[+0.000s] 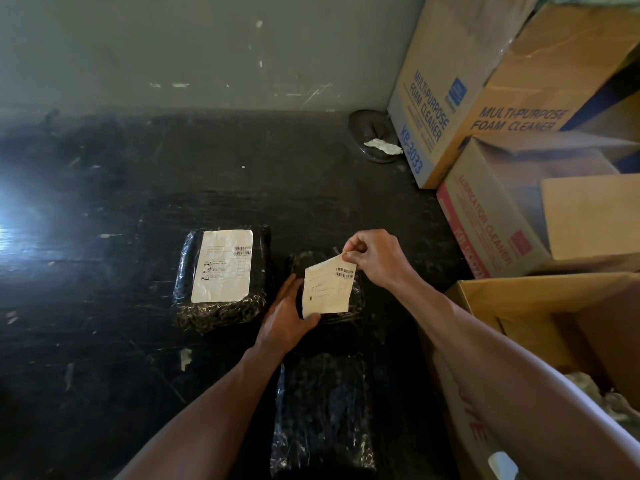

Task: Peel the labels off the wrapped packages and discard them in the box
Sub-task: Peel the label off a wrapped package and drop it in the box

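Note:
Three black wrapped packages lie on the dark floor. The left package (221,313) carries a flat white label (223,266). On the middle package (353,299) a white label (327,292) is lifted, and my right hand (375,259) pinches its top right corner. My left hand (287,317) presses the middle package's left edge, thumb at the label's lower corner. The near package (322,410), between my forearms, shows no label. An open cardboard box (485,296) stands at the right with crumpled pale scraps (609,400) inside.
Stacked cardboard cartons (485,98) fill the back right corner, with a pink-printed carton (485,223) in front of them. A round metal lid with a white scrap (375,140) lies by the wall. Bright glare falls on the floor at the left.

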The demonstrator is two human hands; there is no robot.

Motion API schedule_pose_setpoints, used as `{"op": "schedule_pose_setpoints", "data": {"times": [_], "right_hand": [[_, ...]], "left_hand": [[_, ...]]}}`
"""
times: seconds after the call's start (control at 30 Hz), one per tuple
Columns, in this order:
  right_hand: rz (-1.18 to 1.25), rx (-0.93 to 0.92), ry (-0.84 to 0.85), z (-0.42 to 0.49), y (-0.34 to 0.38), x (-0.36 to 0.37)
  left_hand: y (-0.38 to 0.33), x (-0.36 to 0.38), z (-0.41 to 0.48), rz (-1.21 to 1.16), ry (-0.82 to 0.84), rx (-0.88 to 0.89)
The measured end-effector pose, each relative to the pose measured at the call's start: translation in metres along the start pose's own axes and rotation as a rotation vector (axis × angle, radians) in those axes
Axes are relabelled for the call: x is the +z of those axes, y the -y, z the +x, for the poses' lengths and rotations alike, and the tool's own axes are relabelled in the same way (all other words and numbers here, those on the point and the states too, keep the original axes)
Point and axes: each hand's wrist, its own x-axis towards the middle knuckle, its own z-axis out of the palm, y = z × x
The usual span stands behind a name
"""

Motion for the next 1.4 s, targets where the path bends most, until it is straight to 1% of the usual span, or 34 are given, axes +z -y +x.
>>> {"op": "schedule_pose_setpoints", "data": {"times": [0.1, 0.27, 0.33, 0.43, 0.57, 0.7, 0.83, 0.97, 1.1, 1.23, 1.4], "right_hand": [[0.023, -0.015, -0.103, 0.000, 0.011, -0.023], [-0.002, -0.069, -0.182, -0.004, 0.023, -0.060], [-0.013, -0.056, -0.204, -0.005, 0.020, -0.065], [-0.019, -0.043, -0.280, -0.014, 0.013, -0.072], [0.001, -0.040, -0.374, -0.031, 0.002, -0.083], [0.040, -0.003, -0.486, -0.052, -0.010, -0.097], [0.034, 0.043, -0.599, -0.077, -0.026, -0.120], [0.072, 0.092, -0.717, -0.106, -0.045, -0.144], [0.103, 0.144, -0.818, -0.138, -0.067, -0.163], [0.095, 0.214, -0.896, -0.171, -0.088, -0.167], [0.132, 0.350, -0.914, -0.212, -0.110, -0.154]], "left_hand": [[-0.002, 0.002, -0.001, 0.033, -0.008, 0.007], [-0.006, 0.000, -0.004, 0.101, 0.006, 0.000], [-0.008, -0.002, -0.004, 0.138, 0.008, 0.010], [-0.013, -0.005, -0.008, 0.184, -0.012, 0.018], [-0.021, -0.004, -0.021, 0.155, -0.031, 0.019], [-0.043, -0.001, -0.028, 0.138, -0.034, 0.063], [-0.081, 0.003, -0.032, 0.104, -0.061, 0.183], [-0.130, 0.014, -0.039, 0.114, -0.037, 0.307], [-0.175, 0.039, -0.046, 0.199, 0.013, 0.454], [-0.203, 0.068, -0.059, 0.268, 0.086, 0.619], [-0.218, 0.099, -0.073, 0.438, 0.145, 0.764]]}}
